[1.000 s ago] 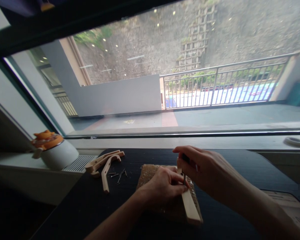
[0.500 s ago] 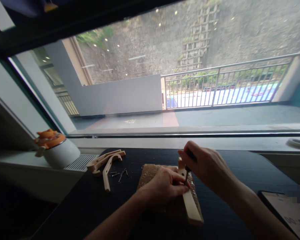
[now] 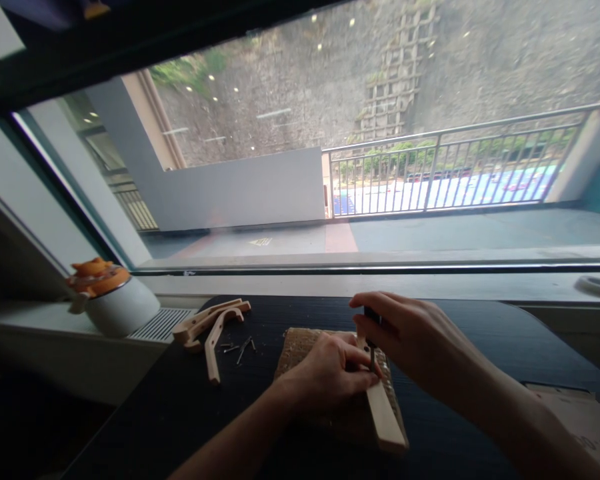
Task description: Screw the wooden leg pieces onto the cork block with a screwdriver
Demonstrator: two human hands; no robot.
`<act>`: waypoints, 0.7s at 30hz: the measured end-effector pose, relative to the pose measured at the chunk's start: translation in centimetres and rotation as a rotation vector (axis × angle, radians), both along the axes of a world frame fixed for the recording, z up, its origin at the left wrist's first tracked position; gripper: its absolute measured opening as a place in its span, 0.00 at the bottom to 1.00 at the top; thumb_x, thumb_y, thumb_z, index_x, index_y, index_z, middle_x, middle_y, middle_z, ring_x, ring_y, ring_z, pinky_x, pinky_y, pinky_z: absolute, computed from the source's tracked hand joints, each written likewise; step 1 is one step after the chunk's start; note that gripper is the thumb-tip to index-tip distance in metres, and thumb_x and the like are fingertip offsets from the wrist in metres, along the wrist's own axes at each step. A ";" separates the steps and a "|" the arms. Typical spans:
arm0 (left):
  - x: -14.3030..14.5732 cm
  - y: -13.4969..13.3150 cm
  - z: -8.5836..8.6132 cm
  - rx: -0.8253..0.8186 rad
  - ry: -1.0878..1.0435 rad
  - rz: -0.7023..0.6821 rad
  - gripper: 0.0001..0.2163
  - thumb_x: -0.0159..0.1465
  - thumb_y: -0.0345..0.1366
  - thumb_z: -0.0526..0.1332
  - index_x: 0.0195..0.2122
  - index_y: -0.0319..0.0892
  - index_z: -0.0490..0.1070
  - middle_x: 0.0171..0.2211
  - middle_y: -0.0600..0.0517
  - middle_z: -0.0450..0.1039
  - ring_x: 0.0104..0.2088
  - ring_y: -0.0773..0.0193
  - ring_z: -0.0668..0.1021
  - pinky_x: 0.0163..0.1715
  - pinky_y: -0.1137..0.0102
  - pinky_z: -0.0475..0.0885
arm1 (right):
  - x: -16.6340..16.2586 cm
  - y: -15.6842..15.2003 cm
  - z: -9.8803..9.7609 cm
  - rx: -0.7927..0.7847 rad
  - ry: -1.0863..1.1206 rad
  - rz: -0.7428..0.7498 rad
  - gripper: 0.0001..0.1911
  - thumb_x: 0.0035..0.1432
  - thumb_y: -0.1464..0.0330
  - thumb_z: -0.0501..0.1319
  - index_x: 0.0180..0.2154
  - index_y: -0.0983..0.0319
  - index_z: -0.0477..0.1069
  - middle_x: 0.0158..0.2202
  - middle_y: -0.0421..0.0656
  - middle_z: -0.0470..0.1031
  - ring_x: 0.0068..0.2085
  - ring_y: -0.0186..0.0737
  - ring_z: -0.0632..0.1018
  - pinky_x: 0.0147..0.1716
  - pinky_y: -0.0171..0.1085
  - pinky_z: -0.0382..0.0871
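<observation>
My right hand (image 3: pixel 405 328) grips the dark handle of a screwdriver (image 3: pixel 373 355), whose thin shaft points down at a pale wooden piece (image 3: pixel 386 421). With its fingers closed, my left hand (image 3: pixel 323 372) holds that piece against a brown woven-looking pad (image 3: pixel 299 341). The screwdriver's tip is hidden at my left fingertips, so I cannot see whether a screw is under it. A dark hole shows in the wood just beyond the shaft. The near end of the piece sticks out toward me past the pad.
Curved wooden parts (image 3: pixel 213 341) lie on the dark table (image 3: pixel 170 407) to the left, beside several loose screws (image 3: pixel 244 348). A phone (image 3: pixel 573 420) lies at the right, partly behind my forearm. A white pot with an orange lid (image 3: pixel 123 307) and a tape roll (image 3: pixel 596 285) sit along the sill.
My right hand has turned about the screwdriver handle and its fingers have loosened and straightened somewhat. The screwdriver stands more upright. My left hand and the wooden piece have stayed in place.
</observation>
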State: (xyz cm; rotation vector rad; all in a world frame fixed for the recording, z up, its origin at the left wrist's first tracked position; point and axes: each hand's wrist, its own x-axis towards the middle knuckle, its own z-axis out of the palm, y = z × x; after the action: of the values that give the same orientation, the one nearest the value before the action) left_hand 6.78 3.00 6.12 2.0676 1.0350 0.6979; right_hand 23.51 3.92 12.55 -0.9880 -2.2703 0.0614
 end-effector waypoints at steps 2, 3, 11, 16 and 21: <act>0.0 0.0 0.1 0.005 -0.012 -0.009 0.08 0.60 0.36 0.60 0.35 0.44 0.79 0.37 0.55 0.73 0.38 0.67 0.74 0.39 0.78 0.66 | 0.0 0.4 -0.3 0.025 -0.020 -0.075 0.06 0.61 0.65 0.56 0.36 0.58 0.70 0.28 0.37 0.77 0.24 0.34 0.74 0.23 0.32 0.58; 0.0 0.0 0.2 0.002 -0.015 -0.011 0.08 0.60 0.36 0.60 0.35 0.44 0.79 0.37 0.55 0.73 0.38 0.67 0.74 0.39 0.78 0.66 | -0.1 0.6 -0.5 0.034 -0.023 -0.108 0.07 0.61 0.65 0.55 0.34 0.59 0.69 0.25 0.37 0.76 0.22 0.33 0.72 0.22 0.32 0.56; 0.1 -0.1 0.1 -0.051 0.018 0.013 0.09 0.60 0.38 0.59 0.36 0.43 0.78 0.31 0.55 0.73 0.34 0.67 0.73 0.35 0.76 0.65 | -0.2 0.0 0.0 0.010 -0.045 -0.114 0.12 0.59 0.62 0.57 0.43 0.58 0.69 0.28 0.39 0.77 0.22 0.34 0.73 0.22 0.32 0.57; 0.1 -0.1 0.2 -0.012 0.001 0.016 0.09 0.60 0.38 0.60 0.36 0.44 0.79 0.32 0.55 0.73 0.37 0.66 0.73 0.37 0.76 0.65 | 0.2 -0.5 0.0 -0.027 0.014 0.009 0.17 0.58 0.69 0.55 0.50 0.54 0.68 0.36 0.39 0.78 0.27 0.33 0.75 0.26 0.32 0.63; 0.0 0.2 -0.2 -0.013 0.024 -0.007 0.09 0.60 0.38 0.59 0.36 0.44 0.79 0.34 0.54 0.74 0.38 0.64 0.74 0.39 0.74 0.65 | 0.1 -0.1 -0.4 -0.040 0.010 0.005 0.14 0.60 0.67 0.56 0.47 0.55 0.70 0.29 0.38 0.78 0.23 0.33 0.74 0.24 0.31 0.62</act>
State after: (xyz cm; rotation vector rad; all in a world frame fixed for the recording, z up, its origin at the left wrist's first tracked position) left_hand 6.74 3.20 5.92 2.0717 1.0426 0.6628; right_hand 23.59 3.82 12.17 -1.0008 -2.2702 0.1134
